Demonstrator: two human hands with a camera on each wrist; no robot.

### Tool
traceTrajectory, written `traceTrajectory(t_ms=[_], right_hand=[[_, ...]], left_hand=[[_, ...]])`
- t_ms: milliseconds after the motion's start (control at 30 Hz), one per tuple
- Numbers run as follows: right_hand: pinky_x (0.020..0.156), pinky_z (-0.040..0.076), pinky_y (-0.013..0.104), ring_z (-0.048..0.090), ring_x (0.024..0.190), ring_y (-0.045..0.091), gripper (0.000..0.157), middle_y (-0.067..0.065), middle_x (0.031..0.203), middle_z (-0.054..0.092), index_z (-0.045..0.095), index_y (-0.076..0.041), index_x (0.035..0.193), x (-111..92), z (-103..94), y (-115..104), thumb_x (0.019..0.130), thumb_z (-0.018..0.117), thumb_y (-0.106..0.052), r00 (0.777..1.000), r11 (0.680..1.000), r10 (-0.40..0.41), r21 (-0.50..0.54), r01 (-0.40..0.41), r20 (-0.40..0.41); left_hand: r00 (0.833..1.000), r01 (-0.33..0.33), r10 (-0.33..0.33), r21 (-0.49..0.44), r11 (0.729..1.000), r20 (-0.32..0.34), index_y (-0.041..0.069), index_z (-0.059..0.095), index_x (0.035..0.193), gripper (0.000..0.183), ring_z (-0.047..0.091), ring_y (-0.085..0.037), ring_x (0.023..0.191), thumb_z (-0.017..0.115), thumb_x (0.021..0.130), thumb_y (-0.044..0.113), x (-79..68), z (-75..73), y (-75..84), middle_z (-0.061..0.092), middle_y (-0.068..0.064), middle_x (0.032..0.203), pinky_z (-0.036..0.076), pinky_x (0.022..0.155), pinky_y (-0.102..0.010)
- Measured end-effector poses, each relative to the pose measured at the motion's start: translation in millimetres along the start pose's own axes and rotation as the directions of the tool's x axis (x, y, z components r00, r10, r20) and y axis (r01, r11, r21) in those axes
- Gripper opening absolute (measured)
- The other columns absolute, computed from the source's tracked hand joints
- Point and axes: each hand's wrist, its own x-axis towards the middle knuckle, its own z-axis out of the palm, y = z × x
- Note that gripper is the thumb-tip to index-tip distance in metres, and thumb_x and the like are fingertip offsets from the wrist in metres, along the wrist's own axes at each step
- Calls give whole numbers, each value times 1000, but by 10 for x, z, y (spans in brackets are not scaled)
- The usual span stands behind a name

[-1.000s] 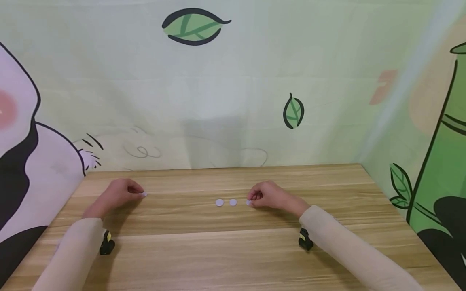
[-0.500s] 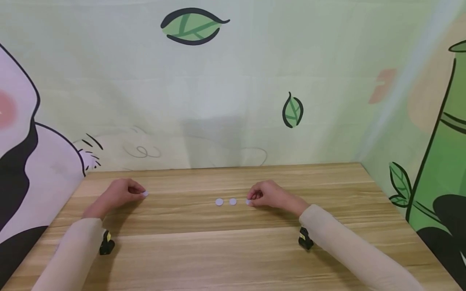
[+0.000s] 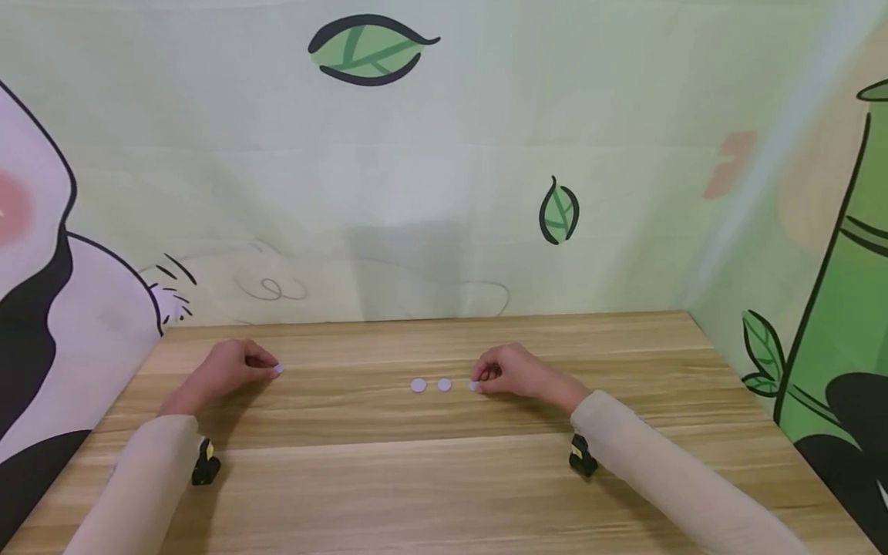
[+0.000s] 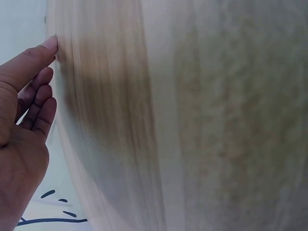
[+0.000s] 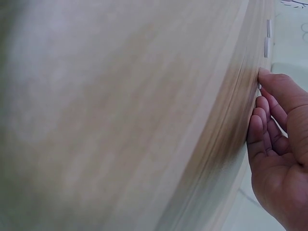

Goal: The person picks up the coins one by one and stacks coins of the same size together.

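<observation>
On the left of the wooden table, my left hand [image 3: 232, 364] pinches a small white disc [image 3: 278, 370] between thumb and fingertips. My right hand [image 3: 515, 371] is right of the middle, close to the tabletop, pinching another white disc [image 3: 473, 385] that its fingers partly cover. Just left of that hand lie two more flat white discs, one nearer [image 3: 444, 385] and one farther [image 3: 418, 385], spaced apart in a row. The right wrist view shows these two edge-on as thin slivers [image 5: 266, 47] beyond the thumb. In the left wrist view the left hand [image 4: 26, 110] hides its disc.
The wooden tabletop [image 3: 347, 486] runs back to a pale printed wall cloth [image 3: 444, 193] with leaves. A small black device [image 3: 206, 462] sits at the left wrist, another black device [image 3: 581, 456] at the right wrist.
The white disc at my left fingertips has shifted and turned very slightly. My right hand and the two discs on the table hold their places.
</observation>
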Motion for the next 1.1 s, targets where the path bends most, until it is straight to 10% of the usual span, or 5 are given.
traceTrajectory(t_ms=[1100], right_hand=[[70,50,21,56,75,4,8,-6,82,67,74,-11,92,3,18,14,90,79,-17,1000,1000,1,-12,-2,-22]], left_hand=[[1000,3,-3,-14,1000,0,2,75,93,18,58,-17,79,80,88,19,9,22,49,70,-4,87,49,71,-34]])
